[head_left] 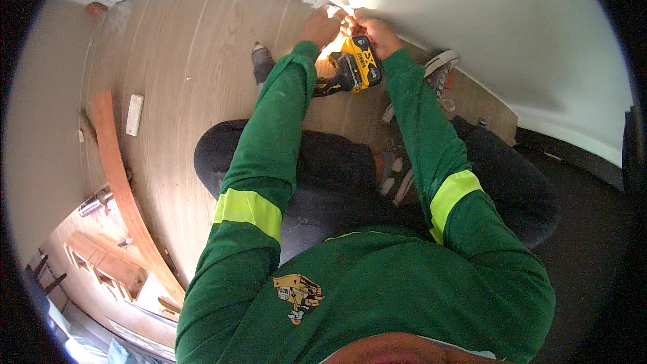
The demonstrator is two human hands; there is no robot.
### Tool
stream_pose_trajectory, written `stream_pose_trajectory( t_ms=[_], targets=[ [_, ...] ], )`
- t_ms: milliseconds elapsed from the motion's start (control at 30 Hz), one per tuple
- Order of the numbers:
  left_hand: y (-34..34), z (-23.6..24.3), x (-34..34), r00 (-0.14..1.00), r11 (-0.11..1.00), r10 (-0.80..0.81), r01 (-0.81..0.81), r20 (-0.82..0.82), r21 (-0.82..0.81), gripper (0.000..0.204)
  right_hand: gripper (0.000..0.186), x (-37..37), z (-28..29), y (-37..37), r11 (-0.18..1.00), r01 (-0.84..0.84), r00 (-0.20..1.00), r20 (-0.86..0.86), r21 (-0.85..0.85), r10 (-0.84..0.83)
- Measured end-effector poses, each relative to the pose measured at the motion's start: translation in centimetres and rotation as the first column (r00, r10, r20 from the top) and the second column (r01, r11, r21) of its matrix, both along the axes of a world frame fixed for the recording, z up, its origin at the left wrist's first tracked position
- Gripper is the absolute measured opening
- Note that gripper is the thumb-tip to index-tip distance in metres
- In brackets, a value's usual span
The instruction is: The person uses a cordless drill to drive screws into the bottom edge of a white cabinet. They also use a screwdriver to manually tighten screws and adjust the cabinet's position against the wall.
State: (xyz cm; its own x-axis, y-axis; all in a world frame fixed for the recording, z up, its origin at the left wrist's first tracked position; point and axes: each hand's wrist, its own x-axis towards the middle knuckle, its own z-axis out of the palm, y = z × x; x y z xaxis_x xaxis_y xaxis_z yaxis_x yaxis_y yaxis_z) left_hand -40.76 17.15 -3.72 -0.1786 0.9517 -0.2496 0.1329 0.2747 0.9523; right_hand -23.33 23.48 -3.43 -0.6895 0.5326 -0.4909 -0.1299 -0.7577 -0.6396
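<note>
We're crouched over the wood-look floor [182, 81], both hands up at the top centre of frame against the white panel [485, 20]. Right hand [375, 30] is wrapped closed around the grip of the yellow-and-black cordless drill [352, 67], whose body hangs just below the hands with its nose aimed up at the panel's lower edge. Left hand [322, 25] is just beside it, pressed at the panel edge; glare from the tool's light hides the fingers, so we can't tell if it's pinching anything or just bracing. Our judgement for doing this well: keep the drill square to the surface, feed gently, and keep the left fingers out of the bit's line. A second dark tool [261, 62] lies on the floor left of our left sleeve. Labels: black marking on the drill's yellow side; a small white rectangular piece [135, 114] lies flat at left, beside a long curved reddish wood strip [125, 189]. Yellow emblem [298, 295] on the green sweatshirt, bottom centre.
</note>
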Motion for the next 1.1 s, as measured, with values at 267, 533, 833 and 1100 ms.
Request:
stream_pose_trajectory(
  t_ms=[267,533,833,1100],
  targets=[
    [-0.4,-1.1,-0.4,0.992,0.998,0.052,-0.05,-0.118,0.024,0.061,0.032,-1.4,0.4,-0.7,0.998,-0.047,0.988,-0.149,0.036,0.051],
    [-1.5,1.6,-0.4,0.994,0.998,0.057,-0.056,-0.095,0.014,0.05,0.027,-1.2,1.9,-2.2,0.952,0.023,0.94,0.319,0.304,-0.124],
    [-0.3,-0.2,-0.4,0.997,0.998,0.066,-0.067,0.032,0.006,0.054,0.023,-1.9,4.0,-1.8,0.995,0.001,0.992,0.128,0.1,-0.014],
    [-1.0,-1.6,-0.6,0.991,0.996,-0.077,0.071,-0.105,-0.063,0.043,0.039,-0.1,0.1,-1.3,0.942,-0.16,0.936,0.349,0.296,0.049]
  ],
)
